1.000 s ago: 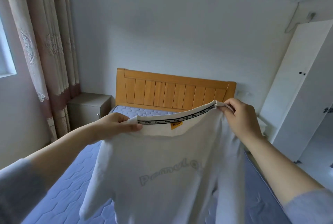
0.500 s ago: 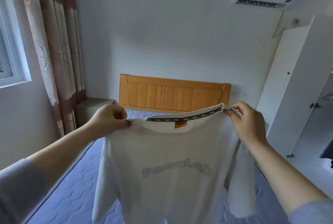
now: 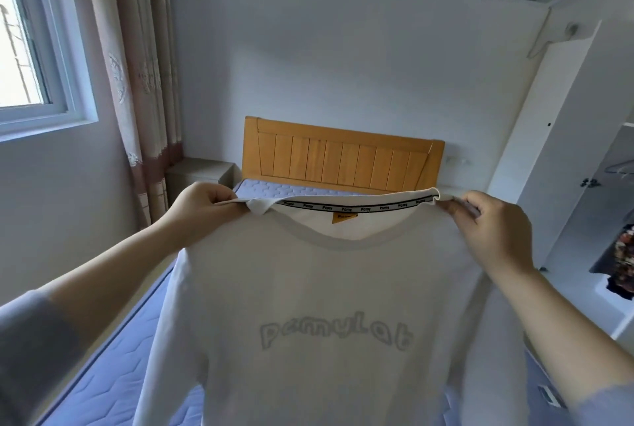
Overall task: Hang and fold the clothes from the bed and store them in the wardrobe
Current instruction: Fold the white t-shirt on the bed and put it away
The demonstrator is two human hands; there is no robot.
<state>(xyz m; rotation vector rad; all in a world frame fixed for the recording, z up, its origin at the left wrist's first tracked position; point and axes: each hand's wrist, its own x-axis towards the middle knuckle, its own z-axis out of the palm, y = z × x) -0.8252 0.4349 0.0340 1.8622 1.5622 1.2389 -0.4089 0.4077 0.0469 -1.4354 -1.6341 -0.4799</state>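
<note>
One white shirt was held up above the bed, its shoulders pinched in the grip of the left hand and the right hand, neither folded nor hung yet, so storing it in the wardrobe beside the bed was apparently left to do.

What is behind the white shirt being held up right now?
The white shirt hides most of the blue mattress; any clothes lying there cannot be seen. Above its collar show the wooden headboard and a mattress strip.
</note>
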